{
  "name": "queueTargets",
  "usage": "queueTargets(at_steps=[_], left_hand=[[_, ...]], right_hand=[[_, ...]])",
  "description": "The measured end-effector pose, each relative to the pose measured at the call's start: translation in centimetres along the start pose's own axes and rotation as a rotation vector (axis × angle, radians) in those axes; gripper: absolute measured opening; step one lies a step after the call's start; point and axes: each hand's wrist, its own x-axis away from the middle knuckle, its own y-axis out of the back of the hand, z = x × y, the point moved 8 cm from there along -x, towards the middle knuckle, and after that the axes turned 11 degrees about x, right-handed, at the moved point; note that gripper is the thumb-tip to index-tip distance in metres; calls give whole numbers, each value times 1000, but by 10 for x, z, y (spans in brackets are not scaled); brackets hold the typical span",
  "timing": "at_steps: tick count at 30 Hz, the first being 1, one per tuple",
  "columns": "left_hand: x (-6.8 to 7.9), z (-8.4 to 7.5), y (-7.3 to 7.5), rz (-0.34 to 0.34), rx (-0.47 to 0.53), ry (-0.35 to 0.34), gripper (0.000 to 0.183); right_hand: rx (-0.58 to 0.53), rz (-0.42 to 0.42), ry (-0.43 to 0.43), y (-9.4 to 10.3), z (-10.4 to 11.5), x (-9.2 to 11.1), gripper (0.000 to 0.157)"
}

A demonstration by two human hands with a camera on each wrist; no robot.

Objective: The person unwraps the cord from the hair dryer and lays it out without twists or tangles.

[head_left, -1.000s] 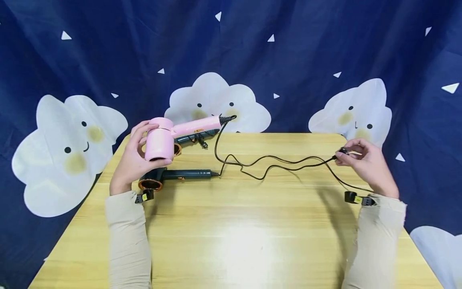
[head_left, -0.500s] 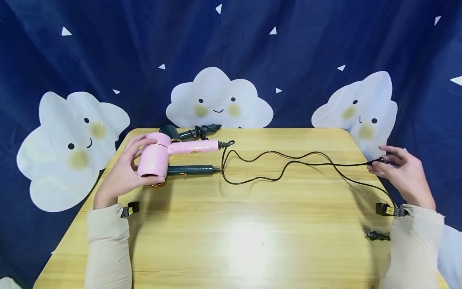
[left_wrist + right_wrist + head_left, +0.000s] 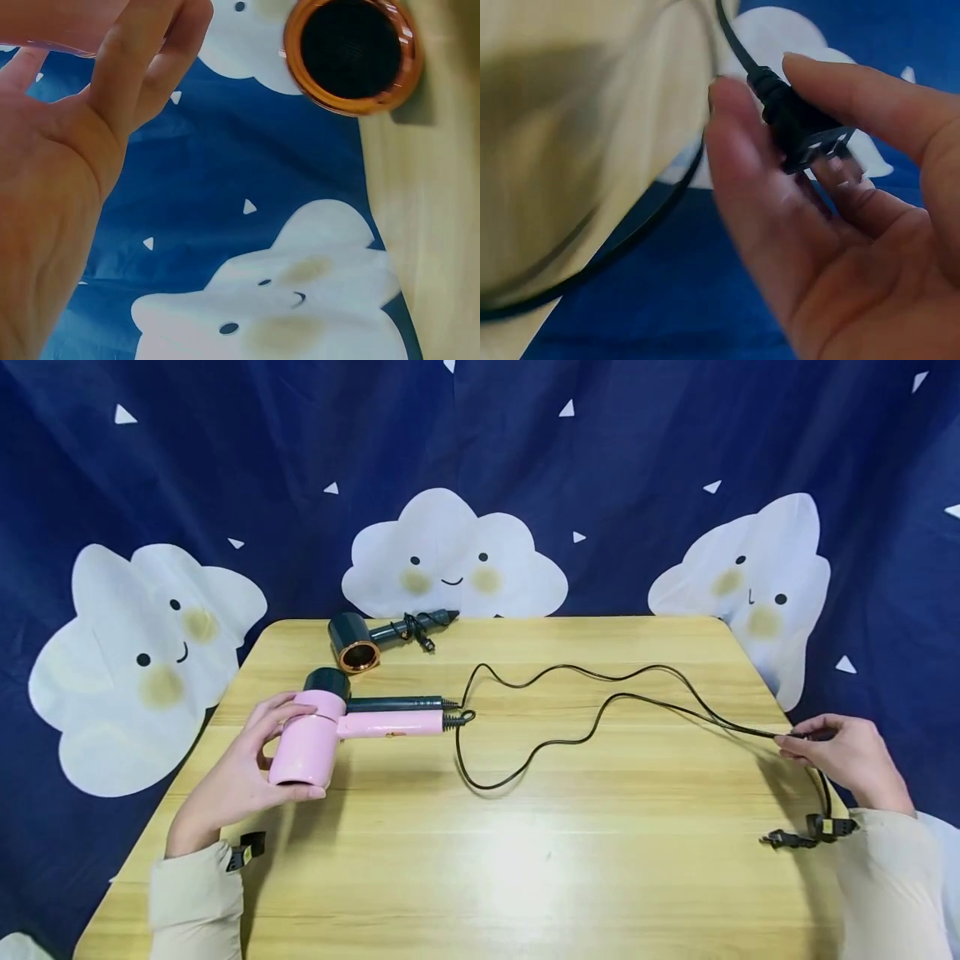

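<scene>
My left hand (image 3: 264, 758) grips the barrel of a pink hair dryer (image 3: 352, 731) that lies low on the wooden table (image 3: 525, 877), handle pointing right. Just behind it lies a dark green dryer (image 3: 390, 702). Thin black cords (image 3: 600, 710) run in waves from the handles to the right. My right hand (image 3: 795, 743) pinches a black plug (image 3: 799, 127) between thumb and fingers at the table's right edge. In the left wrist view my left hand's palm (image 3: 60, 187) and the pink dryer's body (image 3: 60, 22) fill the upper left.
A second dark green dryer with a copper-rimmed nozzle (image 3: 356, 643) lies at the back of the table, its cord bundled; the copper-rimmed nozzle (image 3: 351, 52) also shows in the left wrist view. Another plug (image 3: 783, 839) lies near my right wrist. A blue cloud-print cloth (image 3: 450, 560) hangs behind.
My left hand brought the pink dryer down from the air to the table, in front of the dark green one. My right hand drew the plug rightward and toward me.
</scene>
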Motion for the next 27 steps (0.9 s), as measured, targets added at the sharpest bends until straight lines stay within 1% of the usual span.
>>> queueTargets(at_steps=[3,5,9,12,14,17,21,27], left_hand=[[9,6,-1,16,-17,12,101],[16,11,0,21,-34,30,101],[35,21,4,12,-66,78,101],[47,28,6,15,-85,107,102],[52,32,5,27,-92,121,102],[55,38,2,44,-99,134,101],[52,44,-5,73,-130,136,100],[45,53,-14,116,-153,154,98]], right_hand=[[124,-24,16,0,-5,-1,35],[176,-12,46,-3,-5,-4,36],[220,57,96,-12,0,-11,38],[228,105,88,-17,2,-14,33],[233,130,79,-18,1,-15,27],[246,164,65,-19,-3,-13,25],[264,193,48,-18,-12,-9,28],[278,194,25,-17,-21,-5,28]])
